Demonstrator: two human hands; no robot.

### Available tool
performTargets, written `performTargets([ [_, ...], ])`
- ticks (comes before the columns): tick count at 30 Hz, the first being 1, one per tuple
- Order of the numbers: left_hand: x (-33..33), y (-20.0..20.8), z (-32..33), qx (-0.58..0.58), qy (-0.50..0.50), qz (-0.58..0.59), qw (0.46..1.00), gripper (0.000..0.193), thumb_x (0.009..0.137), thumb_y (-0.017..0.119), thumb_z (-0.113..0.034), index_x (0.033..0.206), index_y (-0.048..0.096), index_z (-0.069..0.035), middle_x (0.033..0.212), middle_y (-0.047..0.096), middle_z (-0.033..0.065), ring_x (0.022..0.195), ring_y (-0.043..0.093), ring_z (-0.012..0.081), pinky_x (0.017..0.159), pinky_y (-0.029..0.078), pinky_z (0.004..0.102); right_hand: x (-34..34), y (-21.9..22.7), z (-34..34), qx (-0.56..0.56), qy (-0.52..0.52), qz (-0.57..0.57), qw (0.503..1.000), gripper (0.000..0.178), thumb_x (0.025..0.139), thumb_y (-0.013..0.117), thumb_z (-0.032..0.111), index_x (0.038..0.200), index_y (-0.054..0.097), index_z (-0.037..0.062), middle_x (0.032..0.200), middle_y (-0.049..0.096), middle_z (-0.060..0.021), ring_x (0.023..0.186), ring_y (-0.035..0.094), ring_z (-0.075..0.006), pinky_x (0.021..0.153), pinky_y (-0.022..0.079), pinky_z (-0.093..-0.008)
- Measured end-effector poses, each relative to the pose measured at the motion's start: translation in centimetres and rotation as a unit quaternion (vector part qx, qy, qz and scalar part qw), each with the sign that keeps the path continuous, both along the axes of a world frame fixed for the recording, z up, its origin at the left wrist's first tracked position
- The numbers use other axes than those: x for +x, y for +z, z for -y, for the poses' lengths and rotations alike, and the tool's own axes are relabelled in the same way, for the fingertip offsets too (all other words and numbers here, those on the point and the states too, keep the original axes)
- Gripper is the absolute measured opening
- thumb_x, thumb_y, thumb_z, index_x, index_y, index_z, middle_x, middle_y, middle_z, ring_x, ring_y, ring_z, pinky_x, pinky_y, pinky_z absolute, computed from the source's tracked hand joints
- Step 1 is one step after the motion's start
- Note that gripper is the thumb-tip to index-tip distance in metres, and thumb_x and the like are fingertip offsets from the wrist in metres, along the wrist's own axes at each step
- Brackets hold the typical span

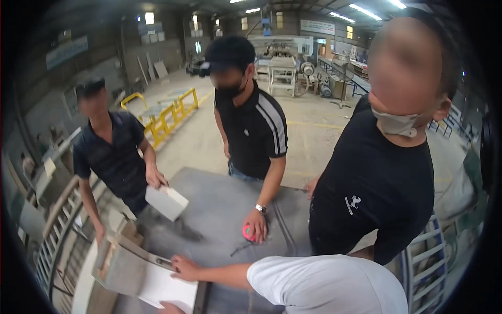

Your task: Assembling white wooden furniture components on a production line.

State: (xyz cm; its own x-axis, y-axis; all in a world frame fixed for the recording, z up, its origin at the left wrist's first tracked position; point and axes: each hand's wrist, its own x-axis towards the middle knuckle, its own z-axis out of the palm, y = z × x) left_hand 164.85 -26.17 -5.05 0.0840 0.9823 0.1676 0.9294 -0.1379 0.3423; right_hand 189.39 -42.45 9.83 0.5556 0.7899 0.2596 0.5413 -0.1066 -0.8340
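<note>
A white board (168,284) lies at the lower left of a dark grey tabletop (209,201), against a grey angled panel (123,268). My right hand (185,268), reaching in from a white sleeve, has its bent fingers closed on the board's far edge. Only a small part of my left hand (170,308) shows, on the near side of the board at the lower rim; its fingers are mostly cut off. Across the table a person's hand rests on a pink-red tape measure (249,233). Another person at the left holds a pale rectangular block (167,202) above the tabletop.
Three people stand round the table, one close at the right in a dark shirt (374,172). A dark strip (283,226) lies along the tabletop. Metal railings (426,256) flank both sides. Behind are yellow barriers (167,116) and a large machine (282,65).
</note>
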Motion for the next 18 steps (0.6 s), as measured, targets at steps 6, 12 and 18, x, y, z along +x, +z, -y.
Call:
performTargets([
  [6, 8.6, 9.3, 7.7, -0.046, 0.017, 0.265, 0.963, 0.056, 0.1, 0.064, -0.04, 0.11, 0.07, 0.015, 0.102, 0.073, 0.0381, 0.096, 0.071, 0.0544, 0.088, 0.058, 0.0572, 3.8, 0.6, 2.6, -0.061, -0.051, 0.013, 0.997, 0.036, 0.095, 0.077, 0.043, 0.097, 0.068, 0.0073, 0.14, 0.056, -0.0116, 0.13, 0.053, -0.033, 0.109, 0.046, -0.047],
  [12, 9.5, 9.3, 7.2, -0.01, 0.075, 0.223, 0.972, 0.063, 0.099, 0.065, -0.042, 0.121, 0.063, 0.016, 0.106, 0.07, 0.0407, 0.097, 0.069, 0.0575, 0.089, 0.058, 0.0577, 3.9, 0.5, 2.1, -0.052, -0.052, 0.039, 0.997, 0.036, 0.096, 0.075, 0.043, 0.101, 0.071, 0.0074, 0.141, 0.056, -0.0098, 0.132, 0.052, -0.0317, 0.11, 0.046, -0.0474],
  [18, 9.9, 13.5, 9.9, -0.032, 0.034, 0.276, 0.96, 0.061, 0.099, 0.066, -0.036, 0.126, 0.06, 0.019, 0.112, 0.07, 0.0407, 0.103, 0.069, 0.0554, 0.094, 0.057, 0.0559, 4.8, 0.7, 2.4, -0.075, -0.012, 0.027, 0.997, 0.035, 0.096, 0.075, 0.041, 0.097, 0.069, 0.0075, 0.138, 0.058, -0.0071, 0.131, 0.052, -0.0306, 0.108, 0.046, -0.048],
])
